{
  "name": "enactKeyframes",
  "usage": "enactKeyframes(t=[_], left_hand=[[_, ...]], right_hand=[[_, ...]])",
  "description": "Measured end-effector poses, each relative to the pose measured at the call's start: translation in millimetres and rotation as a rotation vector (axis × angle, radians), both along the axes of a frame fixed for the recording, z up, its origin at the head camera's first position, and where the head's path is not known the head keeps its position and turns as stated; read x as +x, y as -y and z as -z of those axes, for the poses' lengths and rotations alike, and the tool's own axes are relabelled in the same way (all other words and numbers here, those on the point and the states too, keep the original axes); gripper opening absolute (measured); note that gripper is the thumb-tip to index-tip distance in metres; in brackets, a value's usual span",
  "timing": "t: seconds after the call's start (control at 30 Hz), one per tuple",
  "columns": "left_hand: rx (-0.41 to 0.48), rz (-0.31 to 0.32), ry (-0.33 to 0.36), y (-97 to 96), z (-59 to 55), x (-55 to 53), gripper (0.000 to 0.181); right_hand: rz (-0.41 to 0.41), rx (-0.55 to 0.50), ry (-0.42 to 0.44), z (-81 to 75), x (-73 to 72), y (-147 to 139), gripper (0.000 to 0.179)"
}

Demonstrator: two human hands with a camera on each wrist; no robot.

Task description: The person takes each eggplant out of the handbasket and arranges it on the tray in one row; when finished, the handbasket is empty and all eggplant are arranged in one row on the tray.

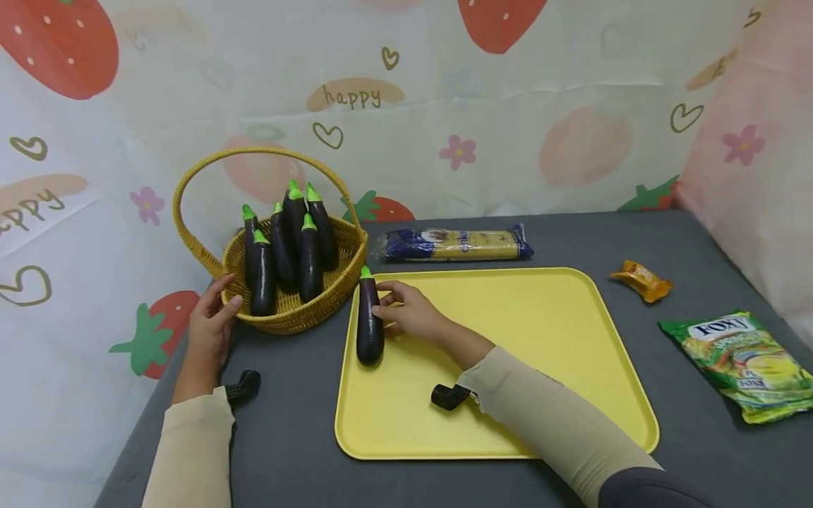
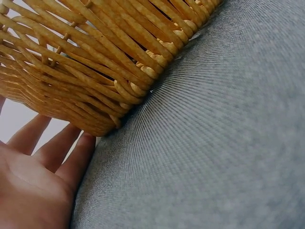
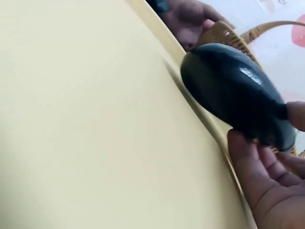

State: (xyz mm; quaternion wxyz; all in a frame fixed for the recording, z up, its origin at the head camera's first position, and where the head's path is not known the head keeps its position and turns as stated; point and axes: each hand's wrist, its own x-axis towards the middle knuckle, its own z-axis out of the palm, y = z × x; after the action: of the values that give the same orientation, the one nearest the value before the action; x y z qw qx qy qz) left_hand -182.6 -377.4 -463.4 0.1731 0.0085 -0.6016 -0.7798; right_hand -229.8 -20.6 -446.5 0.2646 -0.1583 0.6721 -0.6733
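A dark purple eggplant (image 1: pixel 370 326) with a green stem stands near upright over the left edge of the yellow tray (image 1: pixel 495 451). My right hand (image 1: pixel 409 310) pinches it between thumb and fingers from the right side. In the right wrist view the thumb presses one side of the eggplant (image 3: pixel 228 90) and the fingers lie against the other. My left hand (image 1: pixel 212 328) rests at the left side of a wicker basket (image 1: pixel 305 321), its fingers fairly straight along the woven wall (image 2: pixel 95 57). Several more eggplants (image 1: pixel 310 264) lean inside the basket, green ends up.
Behind the tray lies a blue and yellow packet (image 1: pixel 470 244). To its right are a small orange wrapped piece (image 1: pixel 643 281) and a green Foxy's bag (image 1: pixel 743 363) on the grey table (image 1: pixel 286 423). The basket's tall handle (image 1: pixel 267 150) arches up before a printed curtain.
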Motion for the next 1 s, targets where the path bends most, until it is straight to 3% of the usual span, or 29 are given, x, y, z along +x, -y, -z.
enactKeyframes(t=[0.13,0.37,0.77,1.0], left_hand=[[0.001,0.003,0.004,-1.6,-1.2,-0.3,0.044],[0.01,0.013,-0.011,-2.6,-2.7,-0.6,0.043],[0.012,0.02,-0.011,-2.5,1.8,0.6,0.042],[0.022,0.006,-0.015,-1.5,-1.1,-0.5,0.043]], right_hand=[[-0.025,0.072,0.002,0.1,-1.7,-1.4,0.05],[0.001,0.274,-0.083,-8.8,-1.9,0.0,0.05],[0.03,0.394,-0.224,-12.3,-6.6,-0.6,0.05],[0.077,0.378,-0.412,-51.7,-25.9,34.3,0.047]])
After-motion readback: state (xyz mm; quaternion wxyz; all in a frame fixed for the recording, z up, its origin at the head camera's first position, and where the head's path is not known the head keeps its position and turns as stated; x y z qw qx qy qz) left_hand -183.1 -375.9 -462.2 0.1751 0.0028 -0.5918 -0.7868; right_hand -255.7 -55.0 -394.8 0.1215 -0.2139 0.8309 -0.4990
